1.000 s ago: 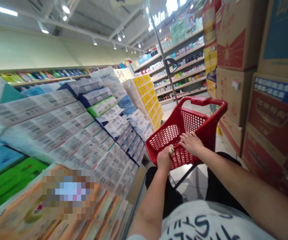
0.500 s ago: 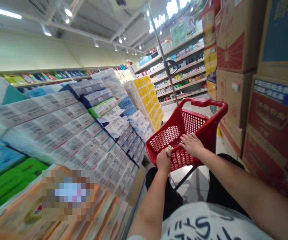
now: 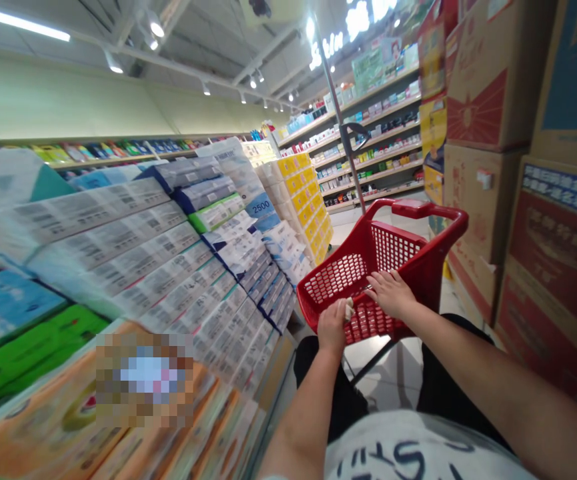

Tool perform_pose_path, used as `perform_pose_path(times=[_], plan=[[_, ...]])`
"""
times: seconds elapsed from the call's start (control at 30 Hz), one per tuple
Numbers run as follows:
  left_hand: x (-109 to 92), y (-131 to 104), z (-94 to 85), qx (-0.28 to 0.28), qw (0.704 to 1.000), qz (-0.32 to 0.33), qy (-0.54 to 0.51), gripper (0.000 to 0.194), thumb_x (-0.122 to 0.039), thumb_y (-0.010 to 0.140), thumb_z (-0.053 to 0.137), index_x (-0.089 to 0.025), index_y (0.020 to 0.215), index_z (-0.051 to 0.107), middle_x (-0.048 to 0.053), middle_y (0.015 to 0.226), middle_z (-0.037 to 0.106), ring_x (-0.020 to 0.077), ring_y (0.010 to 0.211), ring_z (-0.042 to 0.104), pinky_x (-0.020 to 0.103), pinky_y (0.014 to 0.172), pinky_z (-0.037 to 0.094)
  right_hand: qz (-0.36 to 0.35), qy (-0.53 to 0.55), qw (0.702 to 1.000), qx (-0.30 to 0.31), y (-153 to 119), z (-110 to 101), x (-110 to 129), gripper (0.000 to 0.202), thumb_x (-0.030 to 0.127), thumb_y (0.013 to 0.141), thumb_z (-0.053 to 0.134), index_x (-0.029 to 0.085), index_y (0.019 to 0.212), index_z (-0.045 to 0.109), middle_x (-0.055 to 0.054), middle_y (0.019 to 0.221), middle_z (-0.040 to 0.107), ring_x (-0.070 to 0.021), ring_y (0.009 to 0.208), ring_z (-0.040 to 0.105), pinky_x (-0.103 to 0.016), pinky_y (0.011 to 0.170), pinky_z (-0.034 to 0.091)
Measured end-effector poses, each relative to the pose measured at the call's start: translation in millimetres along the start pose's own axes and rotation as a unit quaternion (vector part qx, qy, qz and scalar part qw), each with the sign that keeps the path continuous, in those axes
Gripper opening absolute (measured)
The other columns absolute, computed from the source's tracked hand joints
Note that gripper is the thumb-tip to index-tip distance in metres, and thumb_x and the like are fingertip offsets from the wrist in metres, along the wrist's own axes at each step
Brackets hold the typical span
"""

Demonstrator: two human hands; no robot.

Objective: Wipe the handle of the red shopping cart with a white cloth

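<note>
A red plastic shopping cart [image 3: 448, 215] with perforated sides stands in front of me, and no goods show in the visible part of its basket. My left hand [image 3: 332, 328] is at the cart's near rim, fingers curled on a small crumpled off-white wad [image 3: 349, 309]. Whether that wad is tissue or cloth I cannot tell. My right hand [image 3: 391, 293] rests on the near rim to the right, palm down, its fingers stretched out and slightly spread. Nothing shows in it.
Stacked tissue packs [image 3: 133, 253] line the left side, with orange packs [image 3: 168, 440] nearest. Cardboard boxes [image 3: 478, 193] are piled high on the right. Beyond the cart stand a metal pole [image 3: 338, 113], yellow-and-white packs [image 3: 301, 200] and stocked shelves [image 3: 378, 127].
The scene has shifted slightly to the right in view. Both hands keep nearly the same place on the cart, and the left still holds the off-white wad.
</note>
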State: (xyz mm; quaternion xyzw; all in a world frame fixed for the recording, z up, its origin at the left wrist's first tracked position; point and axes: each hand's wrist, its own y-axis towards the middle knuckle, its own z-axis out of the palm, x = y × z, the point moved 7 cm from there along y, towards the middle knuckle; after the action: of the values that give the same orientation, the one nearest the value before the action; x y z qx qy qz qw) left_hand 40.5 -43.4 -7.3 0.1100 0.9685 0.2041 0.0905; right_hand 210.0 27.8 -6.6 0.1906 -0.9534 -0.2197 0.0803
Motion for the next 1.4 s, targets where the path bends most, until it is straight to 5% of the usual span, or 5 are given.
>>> perform_pose_path(times=[0.17,0.33,0.5,1.07,1.4], plan=[[11,2,3.1,0.035,0.992,-0.118,0.017,0.039,-0.018,0.093,0.044,-0.026,0.129,0.053,0.003,0.108,0.069,0.0188,0.097,0.064,0.030,0.090,0.047,0.000,0.004,1.000,0.002,0,-2,-1,0.054,0.046,0.096,0.022,0.022,0.134,0.052,-0.008,0.140,0.050,-0.0266,0.130,0.038,-0.046,0.110,0.019],[-5,6,2.4,0.035,0.998,-0.012,0.055,0.043,-0.019,0.095,0.040,-0.025,0.137,0.045,0.004,0.130,0.059,0.0188,0.114,0.055,0.031,0.095,0.043,-0.004,-0.003,1.000,0.000,-1,-3,-1,0.055,0.046,0.096,0.022,0.020,0.134,0.052,-0.009,0.139,0.051,-0.0271,0.128,0.040,-0.046,0.111,0.018],[7,7,7.2,0.082,0.989,-0.095,0.081,0.035,-0.032,0.099,0.033,-0.030,0.129,0.051,0.002,0.099,0.069,0.0180,0.087,0.063,0.029,0.079,0.047,0.001,0.005,1.000,0.013,-1,-1,-3,0.055,0.047,0.096,0.023,0.022,0.135,0.051,-0.009,0.141,0.049,-0.0270,0.129,0.038,-0.047,0.111,0.018],[-14,0,14.9,0.063,0.988,0.007,0.140,0.044,-0.021,0.095,0.037,-0.021,0.139,0.036,0.011,0.128,0.053,0.0234,0.114,0.050,0.036,0.096,0.038,-0.009,0.005,1.000,-0.005,-6,-6,-5,0.056,0.047,0.096,0.020,0.022,0.136,0.049,-0.009,0.139,0.050,-0.0279,0.127,0.038,-0.047,0.110,0.013],[-13,10,13.9,0.097,0.985,-0.071,0.127,0.034,-0.029,0.098,0.030,-0.019,0.123,0.050,0.009,0.110,0.061,0.0233,0.099,0.055,0.035,0.084,0.042,-0.007,0.008,1.000,0.007,-4,-2,-7,0.057,0.047,0.096,0.020,0.020,0.136,0.049,-0.010,0.139,0.049,-0.0280,0.127,0.038,-0.047,0.110,0.013]])
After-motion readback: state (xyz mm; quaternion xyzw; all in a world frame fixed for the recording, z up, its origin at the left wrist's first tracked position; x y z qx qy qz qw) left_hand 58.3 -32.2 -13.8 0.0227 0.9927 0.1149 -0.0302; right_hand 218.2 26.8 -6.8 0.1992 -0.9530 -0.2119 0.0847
